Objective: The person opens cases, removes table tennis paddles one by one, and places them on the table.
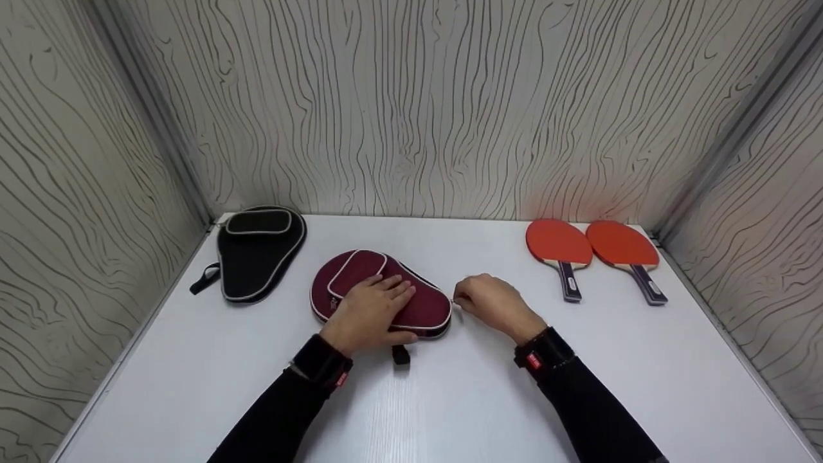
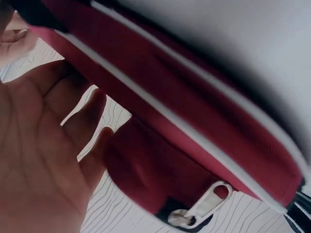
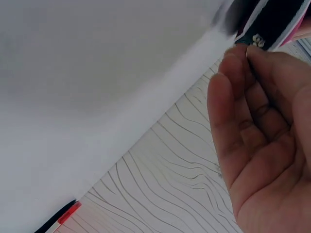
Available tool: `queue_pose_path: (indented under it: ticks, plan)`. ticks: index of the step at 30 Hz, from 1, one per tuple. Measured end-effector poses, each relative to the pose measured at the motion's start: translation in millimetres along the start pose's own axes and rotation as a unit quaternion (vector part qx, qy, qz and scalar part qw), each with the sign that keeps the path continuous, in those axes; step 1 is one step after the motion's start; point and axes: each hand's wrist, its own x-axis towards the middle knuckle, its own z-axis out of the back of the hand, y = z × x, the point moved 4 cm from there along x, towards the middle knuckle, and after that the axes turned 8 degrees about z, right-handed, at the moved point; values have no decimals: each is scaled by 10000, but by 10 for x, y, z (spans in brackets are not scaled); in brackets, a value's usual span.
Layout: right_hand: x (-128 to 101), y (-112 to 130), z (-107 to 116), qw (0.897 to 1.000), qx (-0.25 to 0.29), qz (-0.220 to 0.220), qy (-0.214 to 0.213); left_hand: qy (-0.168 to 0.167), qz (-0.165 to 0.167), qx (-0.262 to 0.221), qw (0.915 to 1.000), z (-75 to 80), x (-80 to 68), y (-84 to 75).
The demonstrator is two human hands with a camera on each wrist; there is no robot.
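Note:
A maroon table tennis bat case (image 1: 427, 307) with white piping lies on the white table, its narrow end toward the right. My left hand (image 1: 370, 312) rests on top of it, fingers extended and thumb along the near edge. At the narrow tip, my right hand (image 1: 498, 305) pinches the case's zipper pull between thumb and forefinger; the metal zipper slider (image 3: 258, 41) shows just beyond the fingertips, and the pull itself is mostly hidden. In the left wrist view a silver pocket zipper pull (image 2: 209, 204) hangs from the case's small pocket (image 2: 146, 165).
A black bat case (image 1: 254, 260) with white piping and a strap (image 1: 206, 278) lies at the back left. Two red bats, a left one (image 1: 558, 243) and a right one (image 1: 622, 244), lie side by side at the back right. Wood-patterned walls (image 1: 411, 109) enclose the table (image 1: 411, 411).

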Motion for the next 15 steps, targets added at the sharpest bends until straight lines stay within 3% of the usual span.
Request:
queue_pose_path:
  ticks: [5,10,15]
  plan:
    - [-11,-28,-4,9998,-18,-174,-102,63,-78,-221,9997,42,-20,70]
    - [-19,-20,1,9998,-70,-206,2,334,134,-629,9974,22,-37,179]
    - [-30,21,27,9996,-17,-180,223,328,259,-742,9964,-45,-28,208]
